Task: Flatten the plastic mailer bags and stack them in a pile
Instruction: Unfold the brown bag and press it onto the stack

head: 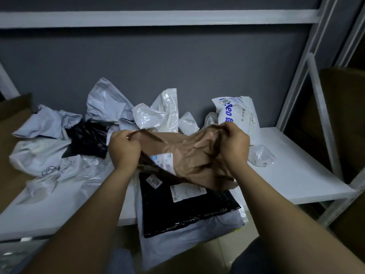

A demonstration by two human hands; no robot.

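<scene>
The left hand [123, 149] and the right hand [235, 143] each pinched a top corner of a crumpled brown bag [189, 153], fingers curled into the plastic, holding it up between them. The bag hung wrinkled, and a white label [164, 161] showed on it close to the left wrist.

Directly beneath the hands lay a flat black bag [185, 206] bearing two white labels. It rested on a pale grey bag [187, 234], and both hung over the near edge of the white shelf [296, 171].

Just left of the left hand sat a crumpled black bag [88, 139], with rumpled grey and clear bags [45, 155] spread farther left. Beyond the hands, against the grey wall [177, 66], stood a heap of crumpled white bags [158, 113]. Past the right hand leaned a white bag with blue print [235, 113], and a small clear bag [260, 155] lay just right of that hand.
</scene>
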